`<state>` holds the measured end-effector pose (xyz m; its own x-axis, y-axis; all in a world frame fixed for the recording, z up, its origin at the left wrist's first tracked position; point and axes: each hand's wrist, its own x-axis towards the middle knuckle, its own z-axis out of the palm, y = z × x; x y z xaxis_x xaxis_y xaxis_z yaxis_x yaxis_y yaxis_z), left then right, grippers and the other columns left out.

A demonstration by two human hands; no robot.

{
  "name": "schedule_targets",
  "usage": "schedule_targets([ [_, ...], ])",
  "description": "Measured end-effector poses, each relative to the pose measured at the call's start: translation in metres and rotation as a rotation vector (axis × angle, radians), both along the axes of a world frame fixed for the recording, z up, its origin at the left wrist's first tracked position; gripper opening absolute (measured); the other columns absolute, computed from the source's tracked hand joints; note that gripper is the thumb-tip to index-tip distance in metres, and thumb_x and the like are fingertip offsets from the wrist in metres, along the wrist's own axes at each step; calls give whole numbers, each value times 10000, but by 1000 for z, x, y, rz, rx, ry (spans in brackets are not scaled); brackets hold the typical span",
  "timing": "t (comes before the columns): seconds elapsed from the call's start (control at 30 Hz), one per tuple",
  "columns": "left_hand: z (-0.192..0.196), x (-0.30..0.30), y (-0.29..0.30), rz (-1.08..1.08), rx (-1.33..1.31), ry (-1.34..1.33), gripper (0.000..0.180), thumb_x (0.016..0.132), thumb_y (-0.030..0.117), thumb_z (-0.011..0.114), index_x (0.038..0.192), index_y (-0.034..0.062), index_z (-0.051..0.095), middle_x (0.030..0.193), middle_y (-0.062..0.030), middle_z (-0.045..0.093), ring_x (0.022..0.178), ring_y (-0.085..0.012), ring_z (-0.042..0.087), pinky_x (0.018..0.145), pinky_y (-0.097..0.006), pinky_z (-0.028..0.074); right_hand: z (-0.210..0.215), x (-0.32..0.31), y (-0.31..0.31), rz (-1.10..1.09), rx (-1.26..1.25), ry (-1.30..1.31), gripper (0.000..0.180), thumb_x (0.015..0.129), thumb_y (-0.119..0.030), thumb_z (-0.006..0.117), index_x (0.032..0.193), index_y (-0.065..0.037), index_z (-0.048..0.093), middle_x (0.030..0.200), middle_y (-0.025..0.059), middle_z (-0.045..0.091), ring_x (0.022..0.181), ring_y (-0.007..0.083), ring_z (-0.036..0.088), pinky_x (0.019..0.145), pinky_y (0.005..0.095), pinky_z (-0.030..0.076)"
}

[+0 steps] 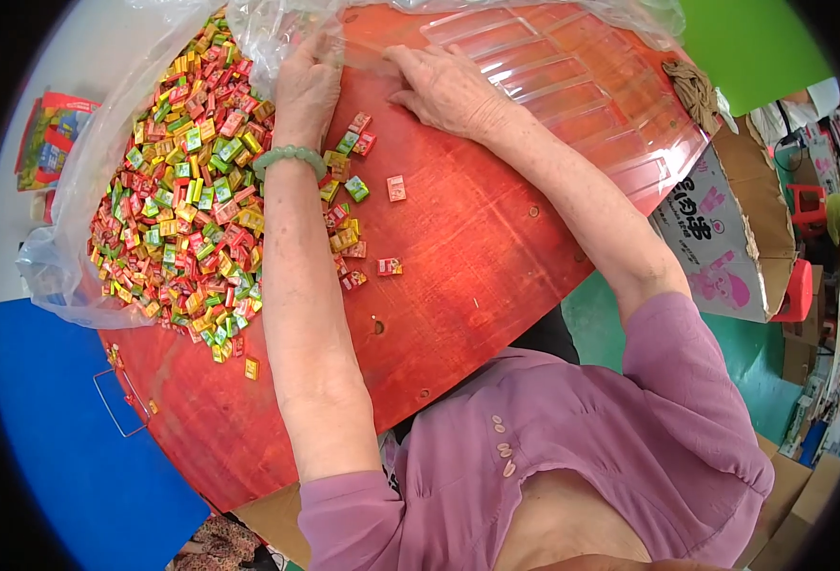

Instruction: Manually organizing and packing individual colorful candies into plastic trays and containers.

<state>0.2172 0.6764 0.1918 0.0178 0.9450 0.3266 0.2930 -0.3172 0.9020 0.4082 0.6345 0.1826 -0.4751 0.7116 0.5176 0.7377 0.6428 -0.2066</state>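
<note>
Both hands rest on the red surface: left hand with fingers together at the clear plastic bag (candy heap beside it), right hand with fingers spread flat near the clear tray.

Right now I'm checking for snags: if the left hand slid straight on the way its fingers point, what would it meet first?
Probably the clear plastic bag bunched just past the left hand; its fingertips already seem to touch it, though depth is unclear.
</note>
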Motion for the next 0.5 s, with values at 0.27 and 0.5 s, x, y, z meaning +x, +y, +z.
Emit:
schedule_targets([
  [0.27,13,6,-17,-29,-189,-265,378,892,59,549,1250,-60,545,1014,-111,645,864,-139,600,739,-275,491,-9,-1,13,-88,85,-103,238,822,-91,557,1057,-117,578,935,74,613,960,283,600,965,447,421],
  [0.5,39,-15,-25,-41,-386,-582,423,866,-65,404,1282,-87,475,1207,-161,577,1114,-232,578,938,-331,472,-10,-3,10,-45,164,-106,284,809,-83,537,1082,-137,594,933,74,581,940,287,591,920,434,450],
])
